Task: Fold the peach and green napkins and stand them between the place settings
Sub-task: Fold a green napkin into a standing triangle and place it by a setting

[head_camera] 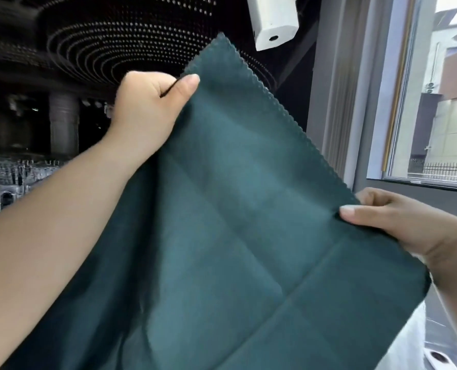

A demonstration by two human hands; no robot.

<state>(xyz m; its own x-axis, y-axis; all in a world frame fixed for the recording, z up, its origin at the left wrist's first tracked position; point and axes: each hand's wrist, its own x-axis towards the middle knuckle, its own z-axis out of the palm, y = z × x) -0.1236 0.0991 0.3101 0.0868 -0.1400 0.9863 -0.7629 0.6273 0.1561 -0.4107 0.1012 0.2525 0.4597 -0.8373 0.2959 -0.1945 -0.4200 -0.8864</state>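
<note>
Head view: green napkin [235, 236] hangs spread in mid-air — left hand [147, 108] pinches its upper corner, right hand [398, 222] pinches the pinked edge lower down, nearer the body.

No text, label, brand, number or sign can be read. The green napkin [248, 222] is plain cloth marked only by fold creases. The white box [272, 20] at the top edge of the view shows a bare face with one dark round hole and no lettering that can be made out.
</note>
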